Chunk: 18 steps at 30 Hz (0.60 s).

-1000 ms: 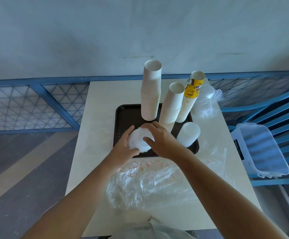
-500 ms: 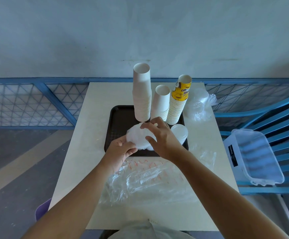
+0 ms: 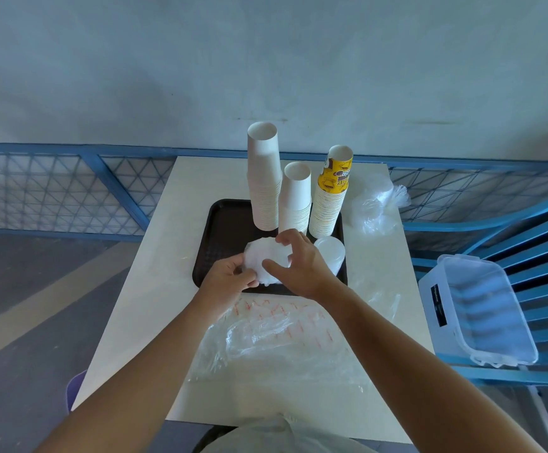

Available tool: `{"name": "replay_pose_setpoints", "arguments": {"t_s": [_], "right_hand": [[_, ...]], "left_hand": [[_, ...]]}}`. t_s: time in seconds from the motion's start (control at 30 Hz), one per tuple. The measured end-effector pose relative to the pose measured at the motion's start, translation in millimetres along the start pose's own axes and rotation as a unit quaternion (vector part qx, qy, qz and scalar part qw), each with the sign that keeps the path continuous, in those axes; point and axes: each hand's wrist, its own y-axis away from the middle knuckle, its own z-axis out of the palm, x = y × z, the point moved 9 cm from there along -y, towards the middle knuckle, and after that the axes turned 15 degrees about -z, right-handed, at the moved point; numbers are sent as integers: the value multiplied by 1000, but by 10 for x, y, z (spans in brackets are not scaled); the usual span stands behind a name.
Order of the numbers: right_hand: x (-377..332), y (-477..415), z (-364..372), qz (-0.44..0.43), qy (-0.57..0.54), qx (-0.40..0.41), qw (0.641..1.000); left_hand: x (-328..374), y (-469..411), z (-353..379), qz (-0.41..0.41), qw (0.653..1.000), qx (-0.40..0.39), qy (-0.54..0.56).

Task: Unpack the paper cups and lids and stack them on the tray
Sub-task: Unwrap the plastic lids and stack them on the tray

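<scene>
Left hand (image 3: 228, 276) pinches the near edge of the white translucent plastic lid stack (image 3: 261, 256). Right hand (image 3: 302, 266) is curled round its far side. The stack is over the front of the black rectangular tray (image 3: 223, 223), before 3 upright paper-cup stacks (image 3: 263, 178).

Two bare forearms (image 3: 155, 354) come up from the lower edge, uncovered all the way to the wrists. The left hand (image 3: 230, 277) and right hand (image 3: 302, 266) are bare as well. At the bottom edge lies pale, creased fabric (image 3: 282, 434) — perhaps a shirt front — too cropped to tell.
</scene>
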Motion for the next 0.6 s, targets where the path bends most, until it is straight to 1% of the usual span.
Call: {"name": "replay_pose_setpoints", "arguments": {"t_s": [0.13,0.23,0.37,0.47,0.6], "right_hand": [[25,28,-23,-5,-20,24,1000],[40,41,-40,9,-39,23,999],[22,43,-56,12,-55,25,998],[44,52,-53,22,-82,17,996],[102,88,-72,46,-89,8,995]], "left_hand": [[3,24,1,10,999,25,-23],[26,63,5,20,999,39,-23],[39,115,-19,18,998,64,13],[17,137,-20,-8,996,59,59],[22,162,49,-35,994,22,101]]}}
